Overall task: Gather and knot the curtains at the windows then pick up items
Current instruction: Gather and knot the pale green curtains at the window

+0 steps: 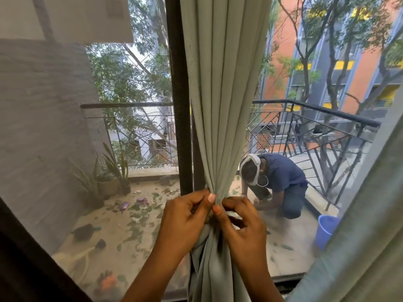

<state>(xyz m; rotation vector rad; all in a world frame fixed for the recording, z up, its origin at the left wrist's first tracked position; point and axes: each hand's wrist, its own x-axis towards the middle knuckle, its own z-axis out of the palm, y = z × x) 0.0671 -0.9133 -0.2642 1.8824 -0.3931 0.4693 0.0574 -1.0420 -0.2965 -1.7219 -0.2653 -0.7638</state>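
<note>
The grey-green curtain (220,105) hangs in the middle of the view with its long axis vertical, its pleats running straight up and down. It is bunched into 1 narrow neck low in the frame and fans wider above and below that point. Both hands close on the neck. The left hand (185,219) curls its fingers round the bundle from the left, with its thumb pressed on the front. The right hand (242,223) pinches the cloth from the right, and its thumb tip touches the left thumb. A second curtain (359,214) slants along the right edge. Just behind the gathered cloth stands the dark window post (181,105), with a mesh screen (54,127) to its left that hazes the view. Beyond the window, fallen leaves (139,216) litter the balcony floor, potted plants (113,177) stand at the left wall, and a blue bucket (327,229) sits at the right. A person (281,182) crouches near the black railing (327,114), partly hidden by the curtain. Trees and an orange building (359,62) lie farthest off.
</note>
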